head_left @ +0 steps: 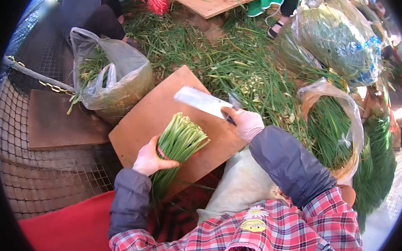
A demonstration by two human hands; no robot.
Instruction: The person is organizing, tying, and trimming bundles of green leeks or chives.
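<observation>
My left hand [149, 159] is wrapped round a bundle of green stalks [181, 136], which look like garlic chives or a similar leafy green. A red band circles the bundle close to my fingers. The pale cut ends point up and to the right, and the leaves hang down below my hand. In my right hand [245, 122] is a cleaver [199, 101] with a broad, shiny blade, gripped by its dark handle. The blade lies over the brown board [154, 110], apart from the bundle. Both hands wear thin, pale gloves.
A clear plastic bag of greens [126, 84] stands left of the board. Loose cut leaves [239, 73] cover the ground ahead. Large bagged greens [342, 45] and an open bag of long leaves [331, 132] are at right. Two other people sit at the far side.
</observation>
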